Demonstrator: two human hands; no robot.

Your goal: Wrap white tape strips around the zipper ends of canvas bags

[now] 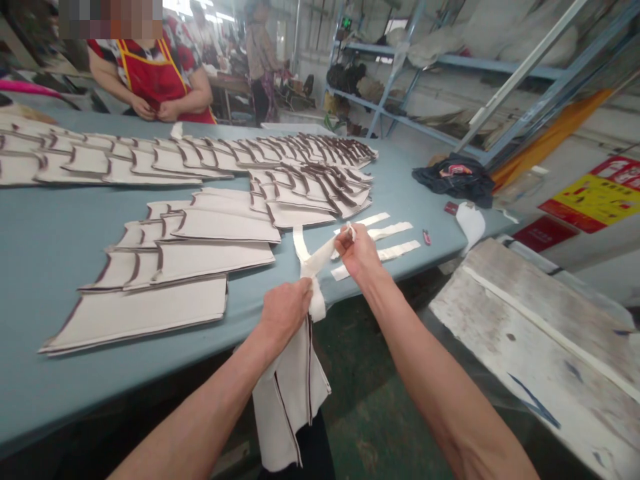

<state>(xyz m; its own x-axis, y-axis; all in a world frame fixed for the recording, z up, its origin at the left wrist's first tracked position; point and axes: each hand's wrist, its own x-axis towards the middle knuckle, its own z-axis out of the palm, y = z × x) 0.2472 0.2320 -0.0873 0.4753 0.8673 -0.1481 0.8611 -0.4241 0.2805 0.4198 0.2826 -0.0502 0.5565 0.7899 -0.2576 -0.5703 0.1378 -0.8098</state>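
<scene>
My left hand (287, 307) is closed around the gathered top of a bundle of cream fabric panels with dark edges (287, 400), which hangs down past the table's front edge. A cream fabric strip (320, 259) runs from that grip to my right hand (357, 250), whose fingers pinch its far end. Other ends of strip stick up and curl down beside my left hand. Several loose cream strips (400, 251) lie flat on the table just beyond my right hand.
Overlapping stacks of cream panels (215, 227) cover much of the blue table (165, 373). A long row (150, 157) lies behind. Dark clothing (453, 179) and a small red item (427, 237) lie to the right. A person in a red apron (155, 73) stands across. A stained white board (540, 340) is at right.
</scene>
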